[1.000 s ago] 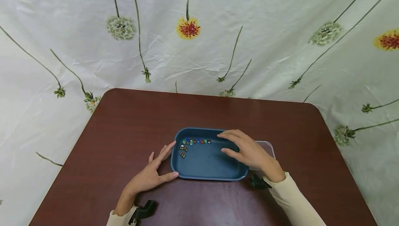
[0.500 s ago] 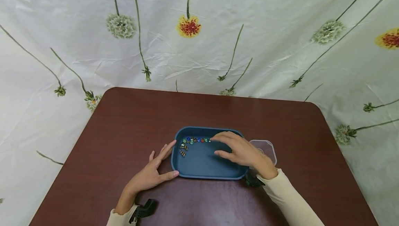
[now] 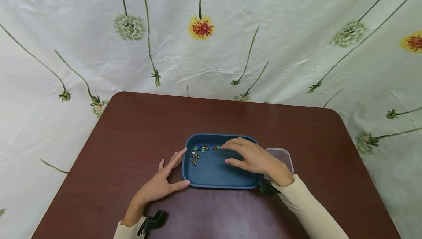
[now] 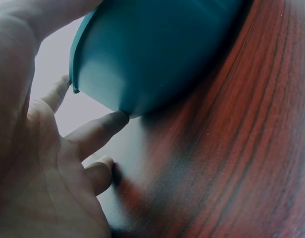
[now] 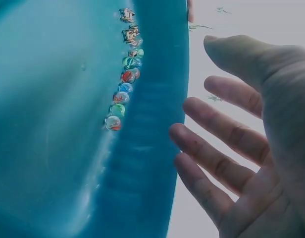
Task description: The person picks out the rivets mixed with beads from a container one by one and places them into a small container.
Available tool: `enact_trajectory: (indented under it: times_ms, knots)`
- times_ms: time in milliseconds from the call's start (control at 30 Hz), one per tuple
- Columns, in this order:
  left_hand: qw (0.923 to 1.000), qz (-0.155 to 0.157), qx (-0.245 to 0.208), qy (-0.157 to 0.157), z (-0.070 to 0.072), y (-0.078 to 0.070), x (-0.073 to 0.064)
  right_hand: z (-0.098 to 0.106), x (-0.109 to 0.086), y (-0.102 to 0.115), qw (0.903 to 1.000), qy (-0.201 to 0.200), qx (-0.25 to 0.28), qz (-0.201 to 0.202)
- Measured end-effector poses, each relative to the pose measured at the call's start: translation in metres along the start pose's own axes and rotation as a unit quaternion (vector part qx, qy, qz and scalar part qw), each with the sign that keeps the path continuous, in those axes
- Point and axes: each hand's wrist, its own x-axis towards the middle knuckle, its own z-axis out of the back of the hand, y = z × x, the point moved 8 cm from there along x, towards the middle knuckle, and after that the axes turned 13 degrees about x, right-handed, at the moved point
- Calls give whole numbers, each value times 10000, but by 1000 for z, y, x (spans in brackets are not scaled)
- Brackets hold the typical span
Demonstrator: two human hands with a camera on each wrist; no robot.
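Note:
A blue rectangular tray (image 3: 217, 175) with rounded corners lies on the table. Along its far wall runs a row of colored glass marbles (image 3: 211, 147), and small gold-colored metal pieces (image 3: 195, 162) lie at the left end. My left hand (image 3: 159, 186) touches the tray's left side with fingers spread, thumb at the near left corner; in the left wrist view, its fingertips meet the tray's outer wall (image 4: 157, 54). My right hand (image 3: 254, 158) is over the tray's right half, fingers extended and holding nothing. Its fingertips overlap the row's right end; in the right wrist view, marbles (image 5: 120, 97) show past the fingers.
A clear plastic container (image 3: 282, 155) stands right of the tray, partly hidden behind my right forearm. The brown tabletop (image 3: 155, 118) reaches back to a white flower-printed cloth (image 3: 280, 19). Dark straps (image 3: 153, 222) sit on the wrists.
My right hand has moved left over the tray toward the marbles' right end, mostly in the first half second. My left hand has stayed at the tray's side.

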Motion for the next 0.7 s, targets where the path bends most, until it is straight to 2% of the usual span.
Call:
enact_trajectory:
  times_ms: [167, 433, 700]
  knots:
    - [10000, 0, 60, 17, 1, 0, 1, -1, 8, 5, 9997, 222, -108, -10]
    - [9998, 126, 146, 2, 1, 4, 1, -6, 22, 15, 9963, 614, -506, 308]
    - [9999, 128, 100, -4, 1, 2, -1, -15, 38, 16, 9938, 1009, -359, 303]
